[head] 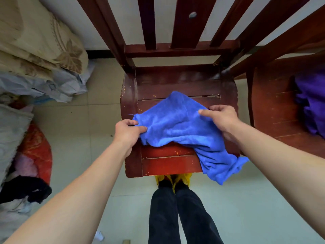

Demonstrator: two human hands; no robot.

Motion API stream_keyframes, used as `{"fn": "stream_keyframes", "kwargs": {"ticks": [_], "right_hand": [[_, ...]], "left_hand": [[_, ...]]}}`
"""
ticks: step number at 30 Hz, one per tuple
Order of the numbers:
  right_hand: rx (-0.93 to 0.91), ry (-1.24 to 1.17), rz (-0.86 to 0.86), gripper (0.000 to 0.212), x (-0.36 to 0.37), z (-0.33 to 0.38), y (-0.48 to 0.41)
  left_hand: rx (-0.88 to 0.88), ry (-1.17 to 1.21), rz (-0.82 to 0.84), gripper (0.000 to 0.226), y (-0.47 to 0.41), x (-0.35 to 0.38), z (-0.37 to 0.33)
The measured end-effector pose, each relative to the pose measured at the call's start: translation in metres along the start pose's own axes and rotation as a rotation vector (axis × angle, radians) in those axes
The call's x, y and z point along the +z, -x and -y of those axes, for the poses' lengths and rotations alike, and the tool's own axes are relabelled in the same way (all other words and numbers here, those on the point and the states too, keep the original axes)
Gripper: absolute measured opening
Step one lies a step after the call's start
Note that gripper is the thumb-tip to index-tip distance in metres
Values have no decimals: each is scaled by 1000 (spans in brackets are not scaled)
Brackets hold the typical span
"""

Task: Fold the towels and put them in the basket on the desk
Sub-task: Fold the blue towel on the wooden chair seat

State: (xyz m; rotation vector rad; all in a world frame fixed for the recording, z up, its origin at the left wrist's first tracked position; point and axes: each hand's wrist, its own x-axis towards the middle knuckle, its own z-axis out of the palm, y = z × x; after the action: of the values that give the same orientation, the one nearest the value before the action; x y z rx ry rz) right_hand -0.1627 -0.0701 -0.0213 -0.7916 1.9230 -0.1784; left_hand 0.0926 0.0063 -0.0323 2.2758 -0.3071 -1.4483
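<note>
A blue towel (181, 127) lies crumpled on the seat of a dark red wooden chair (165, 164), with one end hanging over the seat's front right corner. My left hand (127, 132) pinches the towel's left edge between thumb and fingers. My right hand (220, 118) grips its right edge, thumb on top of the cloth. A purple towel (311, 104) lies bunched on a second wooden chair (274, 110) at the right. No basket or desk is in view.
The chair's slatted back (175, 23) rises beyond the seat. Folded bedding and bags (40, 55) are piled at the left, with a red cushion (35, 152) and dark clothes (24, 191) below them. My legs stand on the tiled floor (88, 131) right in front of the chair.
</note>
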Motion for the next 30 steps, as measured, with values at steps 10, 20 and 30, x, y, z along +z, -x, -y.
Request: {"fn": "stream_keyframes", "kwargs": {"ticks": [10,20,30], "right_hand": [[-418,-140,-265,25,-30,35,0],[34,-70,-203,60,-29,-28,-10],[216,-430,22,20,-12,-66,27]], "left_hand": [[409,235,-185,25,4,-14,-81],[-95,35,-367,45,1,40,-13],[-169,535,-128,11,34,58,-9]]}}
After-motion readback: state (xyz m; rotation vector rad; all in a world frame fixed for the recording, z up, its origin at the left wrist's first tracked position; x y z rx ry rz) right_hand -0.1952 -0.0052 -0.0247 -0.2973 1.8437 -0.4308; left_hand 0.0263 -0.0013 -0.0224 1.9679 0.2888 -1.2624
